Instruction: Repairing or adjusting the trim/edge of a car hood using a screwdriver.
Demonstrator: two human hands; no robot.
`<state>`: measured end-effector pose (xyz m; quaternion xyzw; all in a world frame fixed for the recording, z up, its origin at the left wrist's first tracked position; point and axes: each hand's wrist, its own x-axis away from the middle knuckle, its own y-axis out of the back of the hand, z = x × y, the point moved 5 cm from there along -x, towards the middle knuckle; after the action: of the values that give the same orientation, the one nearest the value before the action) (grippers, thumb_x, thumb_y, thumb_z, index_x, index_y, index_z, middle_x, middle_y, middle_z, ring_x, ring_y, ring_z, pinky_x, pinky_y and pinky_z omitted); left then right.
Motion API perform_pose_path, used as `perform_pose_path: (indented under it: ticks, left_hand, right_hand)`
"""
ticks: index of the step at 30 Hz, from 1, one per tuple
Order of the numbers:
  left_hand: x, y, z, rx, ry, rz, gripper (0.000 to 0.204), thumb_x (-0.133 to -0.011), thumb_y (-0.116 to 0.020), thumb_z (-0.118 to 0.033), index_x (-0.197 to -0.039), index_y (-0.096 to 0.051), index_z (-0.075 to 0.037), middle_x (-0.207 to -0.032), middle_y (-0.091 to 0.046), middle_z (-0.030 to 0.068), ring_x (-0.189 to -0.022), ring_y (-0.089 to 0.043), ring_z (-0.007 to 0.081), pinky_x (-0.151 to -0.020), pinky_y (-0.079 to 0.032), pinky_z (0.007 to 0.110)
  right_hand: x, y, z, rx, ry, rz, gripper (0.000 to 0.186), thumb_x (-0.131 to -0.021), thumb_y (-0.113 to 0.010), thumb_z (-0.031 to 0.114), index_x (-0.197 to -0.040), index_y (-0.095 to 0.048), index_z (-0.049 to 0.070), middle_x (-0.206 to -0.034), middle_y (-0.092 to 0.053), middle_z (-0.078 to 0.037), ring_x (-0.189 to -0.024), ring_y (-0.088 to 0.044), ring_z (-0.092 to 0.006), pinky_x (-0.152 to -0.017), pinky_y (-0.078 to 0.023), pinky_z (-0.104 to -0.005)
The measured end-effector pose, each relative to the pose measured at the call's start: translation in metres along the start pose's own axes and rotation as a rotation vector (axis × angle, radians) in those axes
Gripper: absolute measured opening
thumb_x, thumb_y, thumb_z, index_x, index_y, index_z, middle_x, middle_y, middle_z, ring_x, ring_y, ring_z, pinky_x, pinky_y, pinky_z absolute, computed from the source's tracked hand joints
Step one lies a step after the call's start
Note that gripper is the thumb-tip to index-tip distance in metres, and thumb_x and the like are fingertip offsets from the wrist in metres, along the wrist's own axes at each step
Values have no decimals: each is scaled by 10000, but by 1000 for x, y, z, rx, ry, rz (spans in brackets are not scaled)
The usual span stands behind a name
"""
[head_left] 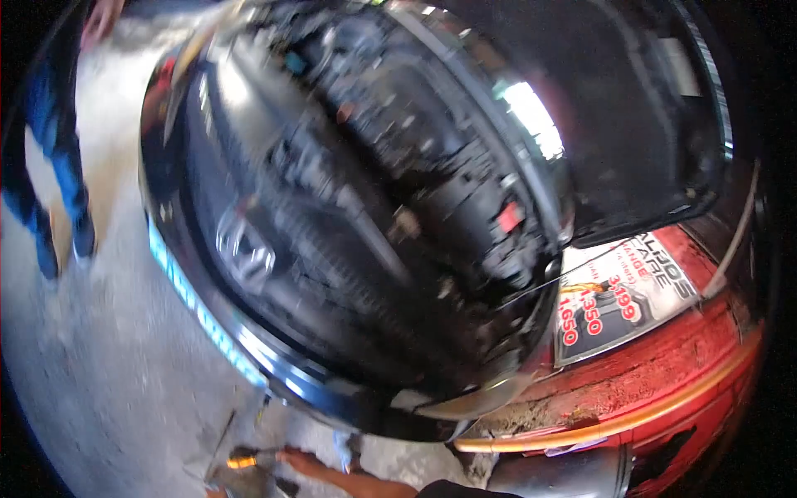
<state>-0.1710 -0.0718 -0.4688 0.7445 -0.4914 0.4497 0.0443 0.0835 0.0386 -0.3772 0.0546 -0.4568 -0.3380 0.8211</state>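
At the lower edge my right forearm reaches leftward, and my right hand (300, 461) is closed on a slim dark tool with an orange part (242, 461), its kind blurred. A sliver of skin at the bottom edge, left of the tool, seems to be my left hand (215, 493); its fingers are hidden. Both are low, over the concrete floor beside the front bumper of a dark car (307, 390). The car's hood (614, 108) is raised, and the engine bay (398, 124) lies exposed, smeared by motion.
A person in blue jeans (54, 141) stands at the far left. On the right are a red worn bench or cabinet (664, 357), a printed sign (614, 299), a yellow-orange hose or pipe (614, 419) and a dark drum (564, 477). A light-blue strip (199, 307) runs along the bumper.
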Motion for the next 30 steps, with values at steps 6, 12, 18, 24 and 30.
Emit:
perform_pose_path:
  ticks: [6,12,18,24,30]
  left_hand:
    - [67,-102,-201,-170,-247,291,430,-1024,-458,-404,-1144,-644,-35,-979,-664,74,-876,-614,156,-814,-504,319]
    - [164,-142,-301,-427,-329,461,427,-1027,-433,-375,-1106,-653,-18,-925,-660,92,-824,-609,176,-755,-505,327]
    - [215,-164,-355,-647,-287,565,430,-1030,-409,-346,-1067,-662,-1,-871,-656,110,-772,-603,196,-696,-507,336]
    - [235,-226,-448,-646,-198,621,471,-1008,-501,-435,-1216,-632,-33,-925,-653,27,-784,-565,121,-700,-473,287]
    - [243,-333,-596,-611,-187,660,297,-953,-590,-322,-1007,-683,-46,-915,-673,61,-854,-616,160,-773,-498,334]
  right_hand:
    - [99,28,183,-79,467,-303,231,-983,-569,198,-1089,-699,39,-1028,-690,-119,-890,-651,-230,-811,-509,-368]
    - [104,18,227,-860,375,-461,168,-988,-569,128,-1128,-620,49,-937,-613,-56,-778,-584,-132,-677,-502,-320]
    - [157,111,376,-912,643,-472,208,-1019,-532,216,-1101,-632,53,-910,-607,-36,-711,-563,-137,-645,-496,-315]
    - [203,203,458,-631,704,-602,263,-1009,-546,282,-1155,-604,70,-921,-638,-44,-741,-611,-156,-711,-555,-349]
    - [203,310,577,-901,817,-603,295,-1034,-448,264,-1049,-658,58,-919,-658,-72,-762,-593,-135,-702,-500,-292]
